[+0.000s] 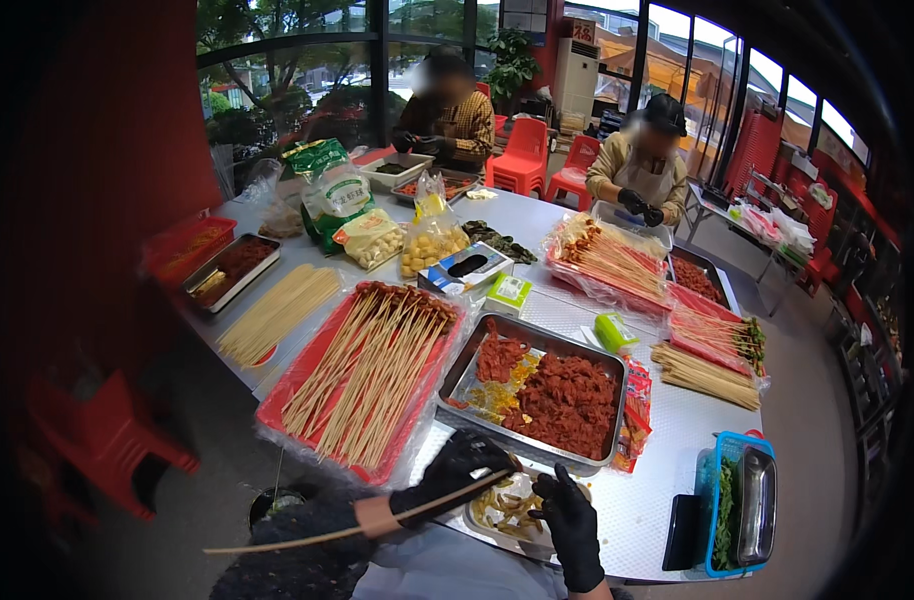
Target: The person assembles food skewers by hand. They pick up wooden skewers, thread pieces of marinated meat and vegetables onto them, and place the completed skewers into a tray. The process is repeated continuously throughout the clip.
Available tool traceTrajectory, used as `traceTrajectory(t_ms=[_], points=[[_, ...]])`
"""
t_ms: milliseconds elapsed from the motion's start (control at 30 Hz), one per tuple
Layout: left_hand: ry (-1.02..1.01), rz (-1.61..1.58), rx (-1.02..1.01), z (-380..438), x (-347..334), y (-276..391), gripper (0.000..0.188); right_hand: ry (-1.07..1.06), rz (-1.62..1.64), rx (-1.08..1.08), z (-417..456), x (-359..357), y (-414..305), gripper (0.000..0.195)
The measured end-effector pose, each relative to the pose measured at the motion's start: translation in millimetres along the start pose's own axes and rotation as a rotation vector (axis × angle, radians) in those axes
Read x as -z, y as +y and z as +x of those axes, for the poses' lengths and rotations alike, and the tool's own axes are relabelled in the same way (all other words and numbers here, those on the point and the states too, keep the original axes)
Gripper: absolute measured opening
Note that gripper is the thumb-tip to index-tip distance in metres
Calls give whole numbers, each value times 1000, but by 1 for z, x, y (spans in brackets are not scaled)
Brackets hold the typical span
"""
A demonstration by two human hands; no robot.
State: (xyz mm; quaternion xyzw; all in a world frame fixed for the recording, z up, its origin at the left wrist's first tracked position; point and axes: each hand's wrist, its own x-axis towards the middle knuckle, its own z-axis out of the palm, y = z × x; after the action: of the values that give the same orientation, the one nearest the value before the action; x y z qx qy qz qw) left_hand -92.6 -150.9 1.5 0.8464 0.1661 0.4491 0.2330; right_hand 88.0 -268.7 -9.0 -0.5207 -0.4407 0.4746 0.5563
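Note:
My left hand (457, 466), in a black glove, grips a wooden skewer (299, 541) that runs back along my forearm. A small dark reddish bit shows at the skewer's tip by my fingers. My right hand (571, 517), also black-gloved, hovers at the right side of a small tray with pale green pickled peppers (508, 513); its fingers are apart and I see nothing in them. Just beyond lies a steel tray (457, 411) of red marinated meat strips (565, 397). Left of it, a plastic-lined red tray (295, 390) holds many loaded skewers (367, 382).
Bare skewers (280, 311) lie at left, more (704, 375) at right. A tissue box (466, 268) and food bags (434, 238) stand mid-table. A phone (682, 532) lies beside a blue basket (766, 517). Two gloved co-workers (449, 120) (644, 172) sit across.

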Motion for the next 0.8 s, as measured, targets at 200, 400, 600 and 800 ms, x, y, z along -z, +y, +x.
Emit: traceTrajectory(t_ms=[200, 400, 600, 800], points=[[129, 485, -15, 25, 147, -44, 16, 57, 74, 61, 4, 9, 13, 44], [-375, 1231, -497, 75, 235, -150, 6, 131, 80, 65, 4, 4, 4, 42], [-810, 1313, -773, 109, 213, -226, 5, 145, -43, 69, 6, 7, -2, 39], [-814, 1222, -781, 132, 212, -266, 8, 217, -92, 56, 3, 9, 2, 36]])
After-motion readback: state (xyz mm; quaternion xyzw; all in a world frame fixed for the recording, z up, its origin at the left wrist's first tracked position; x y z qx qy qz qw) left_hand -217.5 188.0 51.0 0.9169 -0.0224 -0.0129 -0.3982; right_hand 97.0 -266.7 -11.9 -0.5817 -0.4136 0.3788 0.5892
